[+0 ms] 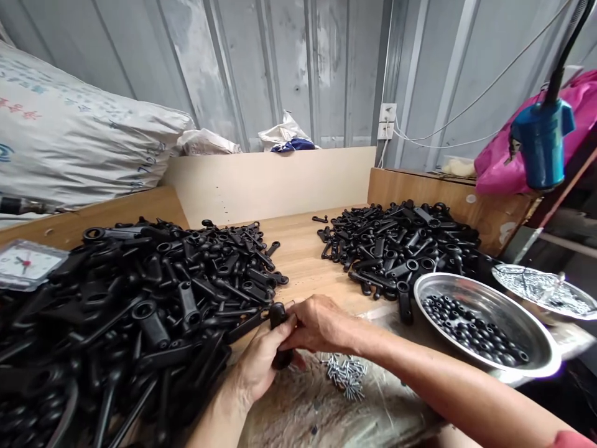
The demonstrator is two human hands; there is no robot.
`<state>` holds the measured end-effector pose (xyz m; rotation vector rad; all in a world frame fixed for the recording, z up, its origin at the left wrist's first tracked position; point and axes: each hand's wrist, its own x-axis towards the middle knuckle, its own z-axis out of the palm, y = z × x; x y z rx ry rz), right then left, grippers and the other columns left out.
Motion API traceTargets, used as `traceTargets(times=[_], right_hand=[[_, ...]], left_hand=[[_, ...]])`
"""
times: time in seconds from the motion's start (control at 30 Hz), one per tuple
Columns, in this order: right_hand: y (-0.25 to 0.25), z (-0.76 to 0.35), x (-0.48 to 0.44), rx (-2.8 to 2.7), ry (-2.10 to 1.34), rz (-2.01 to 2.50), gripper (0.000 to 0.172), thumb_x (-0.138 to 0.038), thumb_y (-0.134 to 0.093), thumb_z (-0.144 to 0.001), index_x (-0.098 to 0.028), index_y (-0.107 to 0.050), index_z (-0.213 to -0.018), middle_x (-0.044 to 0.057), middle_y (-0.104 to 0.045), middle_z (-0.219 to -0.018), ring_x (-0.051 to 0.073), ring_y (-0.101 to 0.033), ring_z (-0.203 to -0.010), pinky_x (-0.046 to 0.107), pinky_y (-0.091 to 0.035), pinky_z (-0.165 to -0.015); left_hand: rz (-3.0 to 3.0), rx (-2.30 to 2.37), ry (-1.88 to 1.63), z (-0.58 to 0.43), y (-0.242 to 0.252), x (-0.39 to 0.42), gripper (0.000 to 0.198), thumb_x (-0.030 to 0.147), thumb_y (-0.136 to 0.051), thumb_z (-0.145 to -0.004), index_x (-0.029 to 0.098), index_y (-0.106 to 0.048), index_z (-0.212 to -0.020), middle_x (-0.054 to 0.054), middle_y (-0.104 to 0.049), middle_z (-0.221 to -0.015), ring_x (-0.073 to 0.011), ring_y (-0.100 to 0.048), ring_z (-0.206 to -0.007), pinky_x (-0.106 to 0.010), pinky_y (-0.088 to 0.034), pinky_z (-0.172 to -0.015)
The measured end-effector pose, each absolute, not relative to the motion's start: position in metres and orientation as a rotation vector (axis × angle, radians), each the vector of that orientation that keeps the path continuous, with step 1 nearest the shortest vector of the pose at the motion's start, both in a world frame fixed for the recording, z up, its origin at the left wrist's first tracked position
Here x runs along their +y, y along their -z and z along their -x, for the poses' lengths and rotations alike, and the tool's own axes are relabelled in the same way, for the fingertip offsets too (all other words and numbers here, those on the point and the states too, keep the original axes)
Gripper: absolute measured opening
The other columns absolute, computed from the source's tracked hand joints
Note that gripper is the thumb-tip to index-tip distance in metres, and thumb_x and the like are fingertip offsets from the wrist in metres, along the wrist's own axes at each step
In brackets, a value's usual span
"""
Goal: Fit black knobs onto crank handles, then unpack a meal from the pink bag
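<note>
My left hand is closed around a black crank handle, whose rounded end sticks up above the thumb. Against it, my right hand has its fingers pinched together; whatever lies between them is hidden. A small heap of silver screws lies just below my right wrist. To the left rises a big pile of black crank handles, its edge close to my left hand. Another pile of black crank handles sits beyond my right forearm.
At right stand a steel bowl of black knobs and a dish of silver screws. A blue power screwdriver hangs above them. A clock leans at left below a white sack. Boards wall the table's back.
</note>
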<state>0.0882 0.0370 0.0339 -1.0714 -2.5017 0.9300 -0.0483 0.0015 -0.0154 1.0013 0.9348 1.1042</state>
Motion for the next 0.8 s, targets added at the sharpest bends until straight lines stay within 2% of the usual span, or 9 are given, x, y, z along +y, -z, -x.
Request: traceTargets(times=[0.1,0.17,0.3,0.43,0.63,0.8], right_hand=[[-0.039,-0.120,0.039,-2.437,-0.577,1.277,0.009,-0.023,-0.067,-0.080,-0.015,-0.064,-0.081,-0.002,-0.050,-0.060,0.010,-0.046,-0.061,0.022,-0.026,-0.054],[-0.046,-0.160,0.041,-2.399,-0.400,1.409,0.005,-0.021,-0.064,-0.083,-0.016,-0.063,-0.079,-0.002,-0.051,-0.065,0.010,-0.045,-0.064,0.022,-0.026,-0.058],[-0.058,-0.256,0.040,-2.335,-0.161,1.800,0.015,-0.011,-0.055,-0.083,-0.017,-0.064,-0.073,-0.002,-0.052,-0.064,0.011,-0.047,-0.062,0.023,-0.025,-0.058],[-0.044,-0.314,0.030,-2.388,-0.075,2.087,0.017,-0.004,-0.056,-0.070,-0.016,-0.063,-0.060,0.000,-0.048,-0.056,0.014,-0.049,-0.058,0.025,-0.021,-0.053],[0.003,-0.328,0.032,-2.396,-0.018,2.119,0.025,0.001,-0.046,-0.070,-0.016,-0.064,-0.066,0.011,-0.061,-0.072,0.028,-0.061,-0.076,0.029,-0.029,-0.058],[0.024,-0.343,0.045,-2.375,-0.089,1.972,0.030,0.001,-0.042,-0.064,-0.021,-0.057,-0.051,0.011,-0.060,-0.060,0.026,-0.058,-0.061,0.034,-0.026,-0.054]], left_hand=[[-0.940,1.109,-1.158,0.045,0.016,0.005,0.080,0.064,-0.075,-0.051,0.013,-0.049,-0.107,-0.001,-0.055,-0.062,-0.0122,-0.043,-0.041,-0.020,-0.029,-0.034],[-0.914,1.249,-1.199,0.046,0.016,0.007,0.085,0.065,-0.075,-0.046,0.012,-0.048,-0.107,-0.005,-0.060,-0.067,-0.0109,-0.041,-0.043,-0.018,-0.024,-0.035],[-0.956,1.319,-1.134,0.050,0.019,0.010,0.062,0.051,-0.076,-0.047,0.010,-0.053,-0.087,-0.009,-0.061,-0.074,-0.0123,-0.045,-0.051,-0.020,-0.029,-0.039],[-0.960,1.272,-1.060,0.049,0.019,0.009,0.050,0.049,-0.073,-0.048,0.010,-0.054,-0.072,-0.009,-0.060,-0.073,-0.0116,-0.044,-0.052,-0.020,-0.029,-0.040],[-0.870,1.132,-1.072,0.043,0.013,0.006,0.059,0.050,-0.065,-0.052,0.016,-0.043,-0.095,-0.004,-0.059,-0.070,-0.0114,-0.044,-0.049,-0.019,-0.024,-0.039],[-0.891,1.053,-1.038,0.044,0.014,0.002,0.063,0.055,-0.062,-0.057,0.015,-0.043,-0.101,-0.004,-0.059,-0.070,-0.0113,-0.046,-0.043,-0.019,-0.024,-0.037]])
